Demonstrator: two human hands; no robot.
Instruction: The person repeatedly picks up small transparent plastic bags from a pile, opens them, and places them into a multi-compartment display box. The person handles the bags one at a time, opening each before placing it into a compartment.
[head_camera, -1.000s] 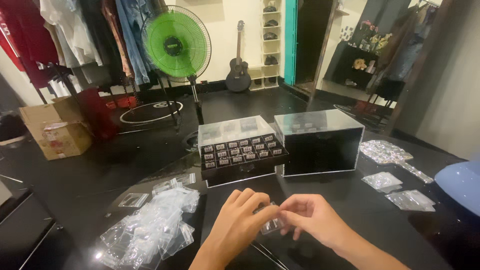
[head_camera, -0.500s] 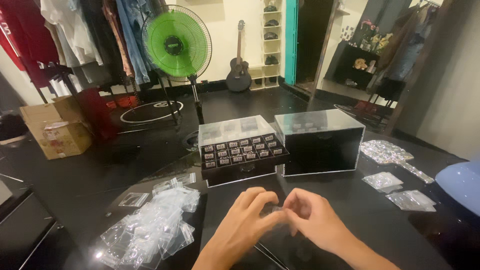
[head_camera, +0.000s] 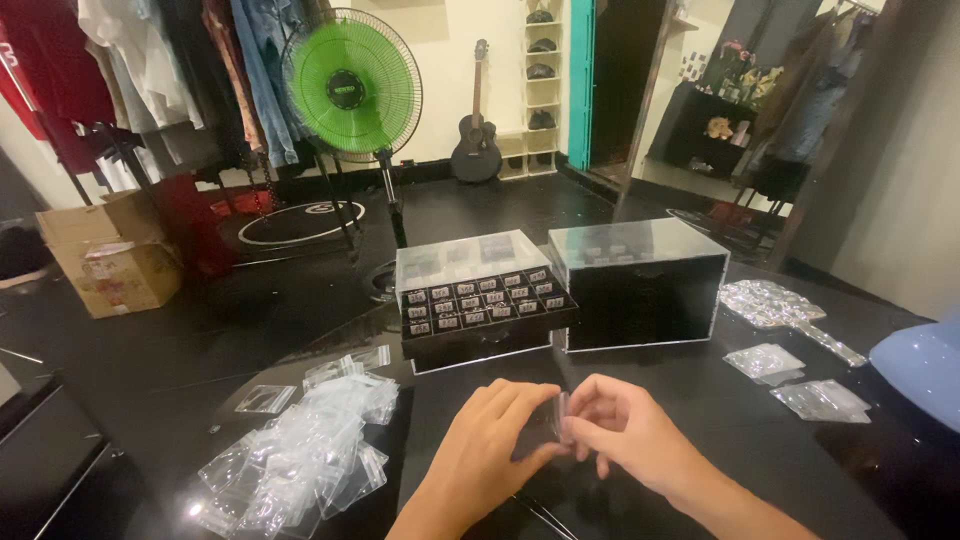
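Two display cases (head_camera: 560, 295), bag pile (head_camera: 300, 460), fan (head_camera: 352, 85)

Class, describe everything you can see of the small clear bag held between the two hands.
The bag is a small, clear plastic pouch, seen nearly edge-on and upright, so only a thin glossy sliver shows. The left hand and right hand pinch it between their fingertips, just above the black table, in front of the ring tray. Whether it holds anything cannot be told; the fingers hide most of it.
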